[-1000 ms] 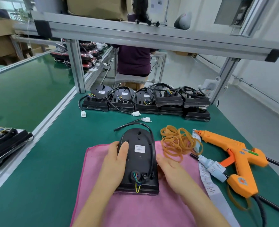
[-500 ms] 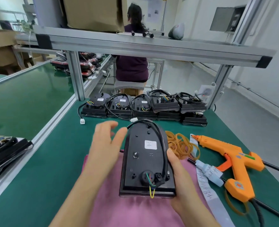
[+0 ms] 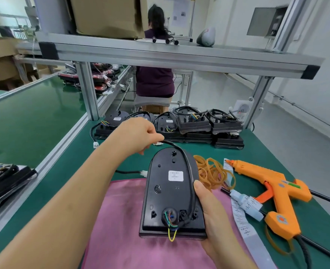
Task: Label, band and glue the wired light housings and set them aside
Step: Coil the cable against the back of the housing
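Observation:
A black light housing (image 3: 168,199) with a white label is lifted and tilted over the pink cloth (image 3: 121,226). My right hand (image 3: 208,214) grips its right edge, thumb on the back. My left hand (image 3: 137,136) pinches the housing's black cable (image 3: 181,152) above its rounded top end. Coloured wires stick out at the housing's near end. Orange rubber bands (image 3: 212,171) lie in a pile just right of the housing. An orange glue gun (image 3: 272,189) lies further right, next to a small glue bottle (image 3: 245,204) and a strip of labels (image 3: 241,220).
Several finished housings (image 3: 191,123) are stacked in a row at the back of the green bench. A white connector on a cable (image 3: 143,173) lies left of the held housing. More parts sit in a tray (image 3: 3,181) at left. A person sits beyond the aluminium frame (image 3: 160,53).
The housing was lifted off the pink cloth and raised. My left hand left its side, reached up and took hold of the cable. My right hand now grips the housing's edge.

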